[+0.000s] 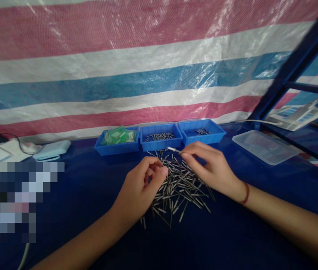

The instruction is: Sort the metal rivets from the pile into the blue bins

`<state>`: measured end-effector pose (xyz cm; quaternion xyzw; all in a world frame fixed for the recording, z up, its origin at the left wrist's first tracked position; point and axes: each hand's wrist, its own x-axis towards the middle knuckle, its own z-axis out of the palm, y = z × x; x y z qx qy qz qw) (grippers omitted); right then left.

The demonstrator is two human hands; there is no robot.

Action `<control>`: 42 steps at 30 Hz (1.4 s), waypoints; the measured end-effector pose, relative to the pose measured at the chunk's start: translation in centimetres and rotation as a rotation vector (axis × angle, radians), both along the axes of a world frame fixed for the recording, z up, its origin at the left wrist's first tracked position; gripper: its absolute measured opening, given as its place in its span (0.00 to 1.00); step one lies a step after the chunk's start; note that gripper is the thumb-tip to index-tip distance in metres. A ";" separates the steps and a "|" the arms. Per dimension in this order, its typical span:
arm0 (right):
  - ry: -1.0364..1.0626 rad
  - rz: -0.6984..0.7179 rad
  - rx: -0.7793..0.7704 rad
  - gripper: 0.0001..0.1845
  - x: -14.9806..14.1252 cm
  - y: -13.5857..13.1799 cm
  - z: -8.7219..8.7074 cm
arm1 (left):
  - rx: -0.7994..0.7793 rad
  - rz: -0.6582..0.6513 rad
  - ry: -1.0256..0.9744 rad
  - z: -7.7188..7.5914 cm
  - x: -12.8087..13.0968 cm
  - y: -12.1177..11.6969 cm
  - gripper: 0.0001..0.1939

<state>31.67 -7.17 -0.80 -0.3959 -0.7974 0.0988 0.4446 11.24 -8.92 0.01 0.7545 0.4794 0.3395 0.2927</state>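
A loose heap of blind rivets [180, 183], silvery with thin stems, lies on the dark blue table in front of me. Over the heap's right side, my right hand [213, 165] pinches one blind rivet [172, 149] between thumb and fingertips, its pale end pointing left. My left hand [140, 183] is at the heap's left edge with fingers curled and thumb close to the index finger. Whatever its fingertips may hold is too small to make out. Behind the heap, the middle blue bin [161, 144] and the right blue bin [204, 138] contain more rivets.
The left blue bin [116, 149] holds green packets [119, 135]. A clear plastic lid [266, 147] lies at right by a dark blue metal frame [277, 97]. At left is a light blue case [52, 150]. A striped sheet [136, 86] hangs behind the table [74, 187].
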 end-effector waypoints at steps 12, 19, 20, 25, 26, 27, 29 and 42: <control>-0.361 -0.510 0.134 0.11 5.7 4.5 -0.7 | 0.057 0.023 0.126 -0.1 -2.4 3.1 0.17; -0.342 -0.330 0.060 0.09 3.8 3.0 -0.7 | 0.106 -0.132 0.485 -0.5 -4.7 5.1 0.13; -0.345 -0.307 0.051 0.08 3.6 2.9 -0.7 | 0.080 -0.188 0.493 -0.4 -4.9 5.1 0.13; -0.355 -0.228 0.045 0.09 3.0 2.4 -0.7 | -0.063 -0.386 0.521 0.7 -5.1 4.5 0.12; -0.357 -0.216 0.043 0.09 2.8 2.2 -0.7 | -0.061 -0.394 0.548 0.8 -5.1 4.4 0.12; -0.360 -0.205 0.043 0.09 2.7 2.1 -0.7 | -0.051 -0.394 0.573 0.8 -5.0 4.2 0.11; -0.378 -0.188 0.039 0.09 2.4 2.0 -0.7 | -0.032 -0.381 0.611 0.8 -4.9 3.9 0.11; -0.208 0.023 -0.137 0.07 -0.4 -0.9 -0.1 | 0.009 -0.334 0.425 1.4 -3.7 3.0 0.09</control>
